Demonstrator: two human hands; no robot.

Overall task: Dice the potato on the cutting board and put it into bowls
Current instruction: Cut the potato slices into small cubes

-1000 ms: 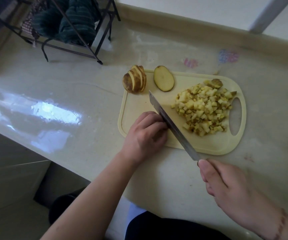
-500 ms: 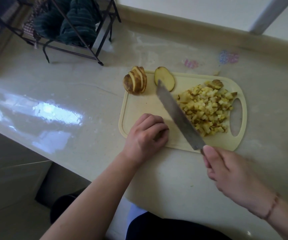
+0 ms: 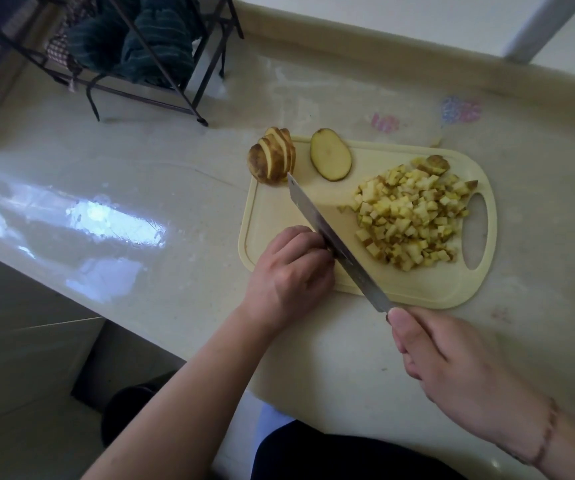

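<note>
Mid-dicing, judged from the layout. Right hand (image 3: 459, 368) wrapped round the knife (image 3: 334, 240) handle; handle itself hidden inside the fist, only the blade showing. Blade laid diagonally across the cutting board (image 3: 428, 292), tip near the far-left corner, heel over the near edge. Left hand (image 3: 289, 268) curled knuckles-up on the near-left part of the board, fingertips touching or just beside the flat of the blade. Presumably holding down a piece of potato, but nothing visible under the fingers; cannot tell what, if anything, is gripped.

Next move, as a judgement: another cut or a sweep of cut pieces rightward toward the pile. Calls for fingertips tucked back from the edge and the blade kept flat to the board.

Potato in three states, all on the board:
- diced pile (image 3: 414, 216), right half, beside the handle slot; small pale-yellow cubes, many with brown skin on one face, one larger skin-end piece at the far edge.
- single oval slice (image 3: 331, 159), lying flat, far edge, pale flesh, thin skin rim.
- sliced end section (image 3: 272, 157), far-left corner, slices leaning together on edge, skin brown and mottled.

No bowls in view. Transfer not begun; slices remaining to dice.

Bench (image 3: 182, 188) pale, glossy, strong window glare at left.
</note>
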